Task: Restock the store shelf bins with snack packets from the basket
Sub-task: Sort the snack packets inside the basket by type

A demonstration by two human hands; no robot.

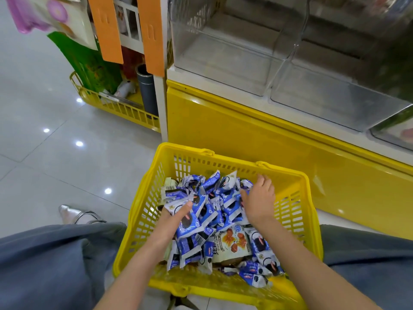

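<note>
A yellow plastic basket (154,198) stands on the floor between my knees, holding a heap of several blue-and-white snack packets (214,193) and a beige packet (232,240). My left hand (176,214) is dug into the left side of the heap, its thumb on top and its fingers under the packets, gripping a bunch. My right hand (260,198) lies on the right side of the heap with its fingers curled down into the packets. Above stand two clear shelf bins, one on the left (223,70) and one on the right (335,101); both look bare inside.
The bins sit on a shelf with a yellow base panel (245,135). To the left, a yellow wire rack (116,108) holds a grey cylinder (146,90) and green packaging; orange strips (152,34) hang above. Glossy floor tiles (55,142) lie at the left.
</note>
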